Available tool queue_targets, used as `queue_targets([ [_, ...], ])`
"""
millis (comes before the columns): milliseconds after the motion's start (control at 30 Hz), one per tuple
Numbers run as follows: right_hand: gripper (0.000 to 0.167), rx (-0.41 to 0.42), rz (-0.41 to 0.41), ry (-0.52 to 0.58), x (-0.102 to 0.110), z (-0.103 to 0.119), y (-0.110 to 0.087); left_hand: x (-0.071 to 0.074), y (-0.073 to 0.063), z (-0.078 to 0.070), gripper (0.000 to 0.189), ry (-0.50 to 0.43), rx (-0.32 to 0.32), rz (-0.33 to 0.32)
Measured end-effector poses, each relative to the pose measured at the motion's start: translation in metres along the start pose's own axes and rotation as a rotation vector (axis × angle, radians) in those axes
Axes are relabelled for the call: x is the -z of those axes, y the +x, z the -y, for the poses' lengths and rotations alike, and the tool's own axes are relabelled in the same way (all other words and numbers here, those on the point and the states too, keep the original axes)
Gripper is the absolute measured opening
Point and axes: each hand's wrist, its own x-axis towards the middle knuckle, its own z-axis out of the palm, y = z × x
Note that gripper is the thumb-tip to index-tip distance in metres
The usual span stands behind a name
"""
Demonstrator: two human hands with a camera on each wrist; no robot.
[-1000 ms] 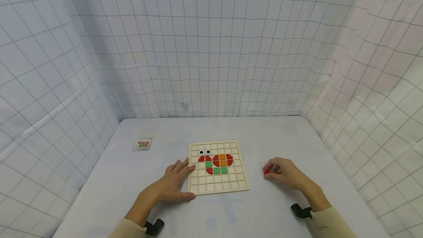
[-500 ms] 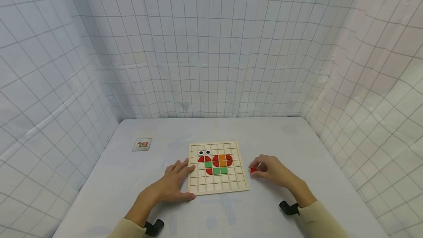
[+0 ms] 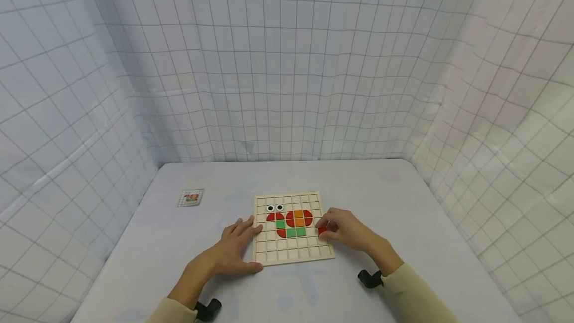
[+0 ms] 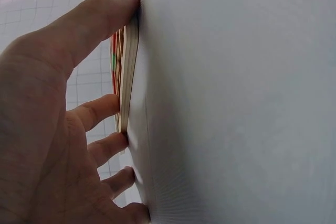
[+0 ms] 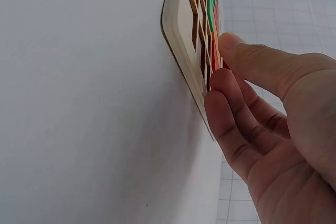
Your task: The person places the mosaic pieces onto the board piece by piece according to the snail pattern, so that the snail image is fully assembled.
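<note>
A wooden grid board [image 3: 296, 253] lies on the table, bearing red rounded pieces [image 3: 290, 219], green square tiles [image 3: 301, 232], orange tiles [image 3: 299, 222] and two round eye pieces [image 3: 270, 208]. My left hand [image 3: 230, 253] rests with fingers spread along the board's left edge, and its thumb touches the near left corner. Between thumb and fingers, my right hand [image 3: 350, 232] pinches a small red piece [image 3: 322, 231] over the board's right side. In the right wrist view the fingers mostly hide that piece, and the fingertips are close over the board's grid [image 5: 194, 19].
A small picture card [image 3: 191, 198] with a similar coloured pattern on a grid lies at the table's back left. White curtains [image 3: 260, 88] with grid lines enclose the table [image 3: 367, 183] at the back and both sides. Black wrist mounts [image 3: 369, 279] sit near the sleeves.
My right hand has moved left with the red piece, from the table beside the board to over its right side. The left hand stays at the board's left edge.
</note>
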Motion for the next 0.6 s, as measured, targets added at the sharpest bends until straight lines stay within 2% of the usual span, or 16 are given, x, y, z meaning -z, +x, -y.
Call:
queue_targets([
  [300,0.018,-0.007,0.012,-0.006,-0.009,0.007,0.011,0.000,0.001,0.000,0.109,0.009,0.002,-0.008],
  [600,0.016,0.016,0.001,0.007,-0.014,0.006,0.013,-0.001,0.000,0.001,0.110,-0.008,0.003,-0.005],
])
